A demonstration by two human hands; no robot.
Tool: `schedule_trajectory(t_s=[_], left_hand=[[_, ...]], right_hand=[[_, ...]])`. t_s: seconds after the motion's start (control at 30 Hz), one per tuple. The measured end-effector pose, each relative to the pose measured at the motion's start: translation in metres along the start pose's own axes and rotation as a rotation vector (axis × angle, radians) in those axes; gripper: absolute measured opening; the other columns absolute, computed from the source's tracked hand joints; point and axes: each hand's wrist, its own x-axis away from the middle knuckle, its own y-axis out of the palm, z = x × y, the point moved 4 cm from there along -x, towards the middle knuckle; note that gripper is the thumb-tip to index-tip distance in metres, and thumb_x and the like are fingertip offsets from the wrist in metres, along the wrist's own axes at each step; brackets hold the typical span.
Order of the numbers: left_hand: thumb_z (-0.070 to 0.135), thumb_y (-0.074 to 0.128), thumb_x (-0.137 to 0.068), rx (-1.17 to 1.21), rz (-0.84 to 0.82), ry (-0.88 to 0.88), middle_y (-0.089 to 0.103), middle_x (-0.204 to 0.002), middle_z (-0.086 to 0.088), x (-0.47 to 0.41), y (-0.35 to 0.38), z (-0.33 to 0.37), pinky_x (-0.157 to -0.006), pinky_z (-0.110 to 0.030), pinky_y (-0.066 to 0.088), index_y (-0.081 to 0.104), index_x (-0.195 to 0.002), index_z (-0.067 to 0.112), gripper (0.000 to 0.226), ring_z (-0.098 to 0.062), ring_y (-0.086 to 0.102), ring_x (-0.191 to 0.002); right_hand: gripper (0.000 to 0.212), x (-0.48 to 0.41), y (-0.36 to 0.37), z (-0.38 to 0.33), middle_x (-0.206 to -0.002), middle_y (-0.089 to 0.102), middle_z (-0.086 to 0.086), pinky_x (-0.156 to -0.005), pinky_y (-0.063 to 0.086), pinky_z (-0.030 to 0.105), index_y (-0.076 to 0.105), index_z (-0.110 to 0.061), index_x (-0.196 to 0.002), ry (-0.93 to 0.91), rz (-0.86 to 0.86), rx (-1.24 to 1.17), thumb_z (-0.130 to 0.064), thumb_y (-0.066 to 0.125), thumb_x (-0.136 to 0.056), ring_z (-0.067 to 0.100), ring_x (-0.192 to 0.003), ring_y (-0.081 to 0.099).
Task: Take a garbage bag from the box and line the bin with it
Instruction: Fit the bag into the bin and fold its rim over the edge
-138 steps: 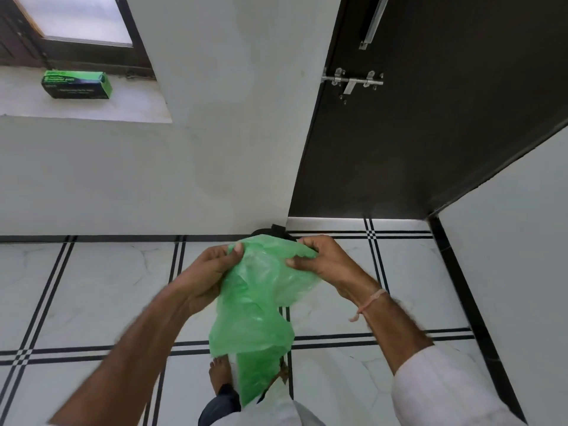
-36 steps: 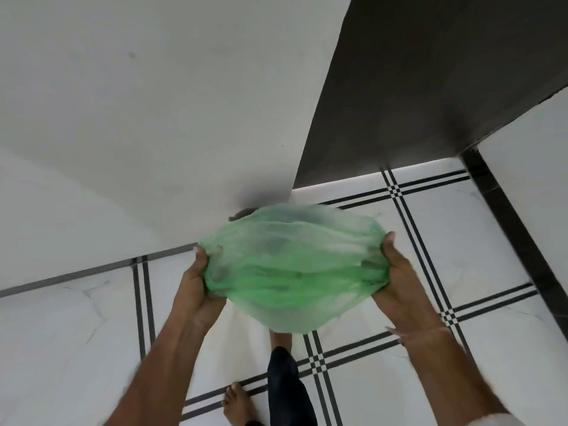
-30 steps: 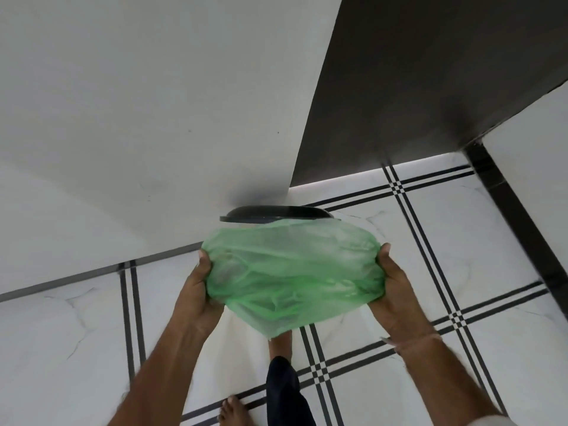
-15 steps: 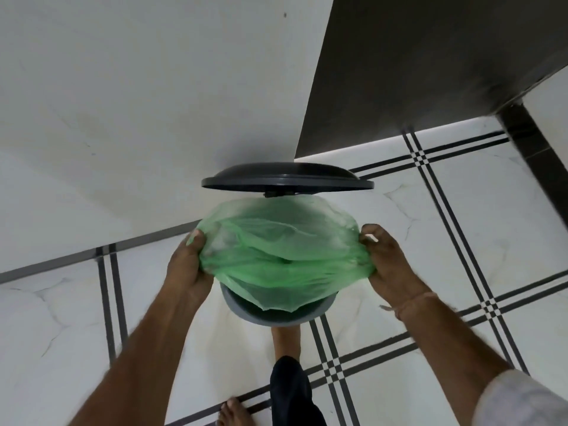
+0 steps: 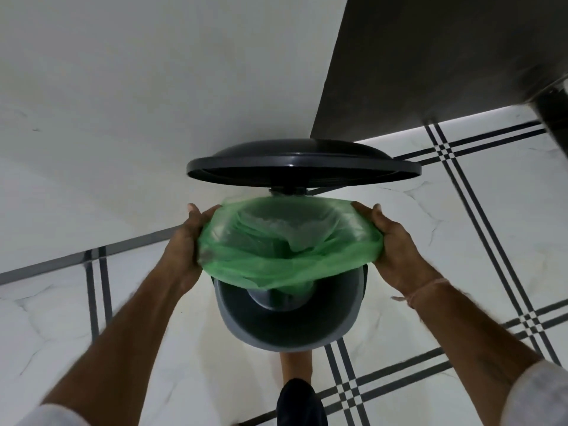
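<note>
A thin green garbage bag is stretched wide open over the far half of a round grey pedal bin. My left hand grips the bag's left edge and my right hand grips its right edge. The bag's body hangs down inside the bin. The near part of the bin's rim is bare. The bin's dark lid stands raised behind the bag. The box of bags is out of view.
A white wall rises just behind the bin, and a dark door stands at the upper right. White marble floor tiles with black lines lie all around. My foot rests at the bin's near base.
The view has tilted down and closer. The lid has come up, and both hands have lowered the opened bag onto the bin, spreading its mouth wider over the far rim.
</note>
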Motion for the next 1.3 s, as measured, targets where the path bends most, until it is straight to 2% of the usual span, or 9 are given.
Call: schedule_trajectory(t_s=[0.2,0.4,0.6,0.7,0.8,0.9,0.97,1.07,1.3], left_hand=[[0.056,0.032,-0.107,-0.087,-0.01,-0.031,0.081,-0.108,-0.005,-0.002,-0.006,-0.01,-0.088,-0.038,0.056,0.073,-0.115,0.018,0.057,-0.02,0.076,-0.097],[0.028,0.057,-0.101,0.047,0.082,-0.076,0.068,-0.134,-0.012,0.022,-0.042,-0.043,-0.073,-0.031,0.064,0.066,-0.127,0.012,0.031,-0.024,0.07,-0.1],[0.025,0.05,-0.106,0.186,0.081,-0.151,0.061,-0.142,-0.014,0.044,-0.058,-0.088,-0.086,-0.037,0.061,0.049,-0.148,0.004,0.048,-0.023,0.072,-0.103],[0.023,0.056,-0.1,-0.013,0.081,-0.061,0.072,-0.122,-0.016,0.044,-0.055,-0.085,-0.078,-0.032,0.065,0.067,-0.121,0.0,0.034,-0.022,0.075,-0.094],[0.034,0.066,-0.09,-0.238,0.163,0.071,0.076,-0.086,-0.008,0.041,-0.055,-0.054,-0.071,-0.032,0.058,0.073,-0.092,0.007,0.028,-0.027,0.066,-0.084],[0.044,0.059,-0.097,-0.238,0.167,0.095,0.079,-0.086,-0.007,0.036,-0.047,-0.023,-0.078,-0.035,0.058,0.075,-0.093,0.011,0.037,-0.023,0.073,-0.08],[0.045,0.049,-0.104,-0.007,0.178,0.011,0.082,-0.087,-0.002,0.024,-0.038,-0.011,-0.068,-0.034,0.064,0.072,-0.1,0.013,0.04,-0.016,0.079,-0.078],[0.042,0.045,-0.107,0.28,0.15,-0.073,0.081,-0.078,-0.003,0.0,-0.021,0.006,-0.065,-0.033,0.065,0.081,-0.076,0.013,0.055,-0.015,0.079,-0.069],[0.014,0.05,-0.105,0.187,0.08,-0.118,0.075,-0.101,-0.004,-0.024,-0.03,-0.021,-0.06,-0.04,0.064,0.064,-0.086,0.025,0.026,-0.023,0.076,-0.078]], right_hand=[[0.037,0.007,-0.022,0.022,-0.121,0.077,0.011,-0.098,0.056,0.042,0.073,-0.012,-0.125,0.036,-0.04,0.173,-0.03,0.046,-0.109,0.032,-0.122,0.068],[0.031,0.048,-0.034,0.053,-0.113,0.078,0.019,-0.081,0.064,0.037,0.081,-0.008,-0.108,-0.025,-0.134,-0.034,-0.019,0.069,-0.082,0.03,-0.1,0.076],[0.038,0.058,-0.053,0.092,-0.133,0.065,0.028,-0.082,0.064,0.038,0.056,0.008,-0.138,0.059,0.04,-0.229,-0.009,0.05,-0.105,0.032,-0.109,0.072],[0.036,0.059,-0.055,0.09,-0.127,0.07,0.023,-0.082,0.064,0.039,0.059,0.005,-0.134,0.017,0.101,-0.202,-0.012,0.055,-0.103,0.029,-0.105,0.074],[0.014,0.055,-0.048,0.075,-0.098,0.08,0.009,-0.068,0.065,0.034,0.069,-0.007,-0.111,-0.014,0.127,-0.158,-0.01,0.059,-0.102,0.02,-0.084,0.076],[0.01,0.049,-0.041,0.063,-0.082,0.077,0.002,-0.056,0.06,0.029,0.066,-0.018,-0.096,-0.029,0.135,-0.138,-0.009,0.063,-0.099,0.015,-0.068,0.071],[0.01,0.045,-0.037,0.056,-0.086,0.073,0.004,-0.056,0.058,0.027,0.065,-0.021,-0.095,-0.056,0.106,-0.124,-0.011,0.064,-0.098,0.016,-0.069,0.067],[0.016,0.041,-0.037,0.055,-0.094,0.074,0.003,-0.062,0.061,0.027,0.069,-0.017,-0.103,-0.091,0.065,-0.084,-0.007,0.057,-0.101,0.015,-0.078,0.07],[0.039,0.043,-0.042,0.07,-0.135,0.069,0.018,-0.091,0.062,0.043,0.061,-0.002,-0.14,-0.062,0.03,-0.112,-0.011,0.05,-0.103,0.03,-0.122,0.068]])
